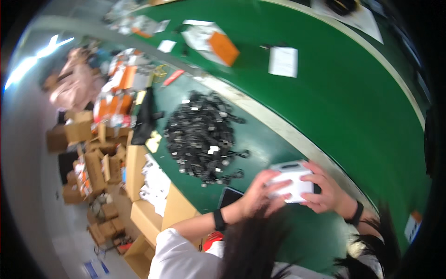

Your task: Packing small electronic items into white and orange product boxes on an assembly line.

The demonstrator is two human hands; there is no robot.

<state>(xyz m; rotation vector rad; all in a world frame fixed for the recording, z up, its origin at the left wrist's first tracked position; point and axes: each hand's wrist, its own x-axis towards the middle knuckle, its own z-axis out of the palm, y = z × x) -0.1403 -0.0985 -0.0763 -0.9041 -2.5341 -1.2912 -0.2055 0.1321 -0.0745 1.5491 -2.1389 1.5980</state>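
Note:
Between my two hands is a small white box (293,182) with a dark oval shape on its far side, held above the near green table. My left hand (265,190) grips its left side, fingers bent over the edge. From the right, my right hand (324,189) closes on the box with the fingers curled round its side. Left of the box lies a big heap of black coiled cables (200,135) with pale ends or tags. A dark flat device (229,197), perhaps a phone, rests by my left wrist. Motion blurs the picture somewhat.
A pale rail (260,109) separates my table from a green belt (344,102) carrying a white sheet (283,61) and an orange-and-white package (224,48). Open cardboard boxes (147,223) stand at the left. Another person (79,86) is at the far left. A red-handled tool (173,77) lies beyond the cables.

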